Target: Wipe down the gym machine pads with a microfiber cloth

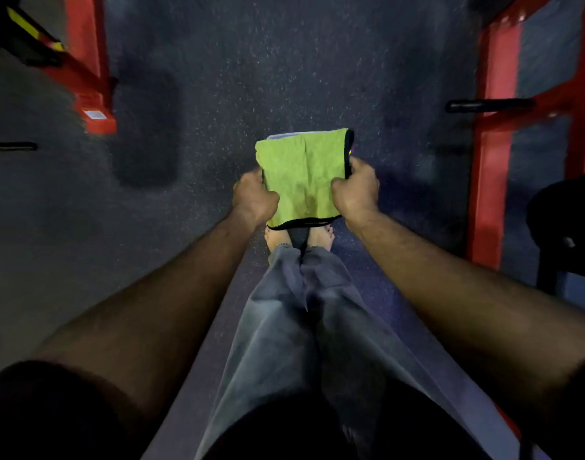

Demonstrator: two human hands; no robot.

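A lime-green microfiber cloth point(302, 175) with a black hem is stretched flat in front of me, above my bare feet. My left hand point(254, 195) grips its left edge and my right hand point(357, 190) grips its right edge. Both arms reach straight out over my grey trousers. A black round pad point(563, 227) of a gym machine shows at the right edge, apart from the cloth and both hands.
Red machine frames stand at the upper left point(88, 71) and along the right point(493, 167), the right one with a black handle bar point(487, 105). Dark speckled rubber floor point(284, 61) lies ahead. The picture is blurred by motion.
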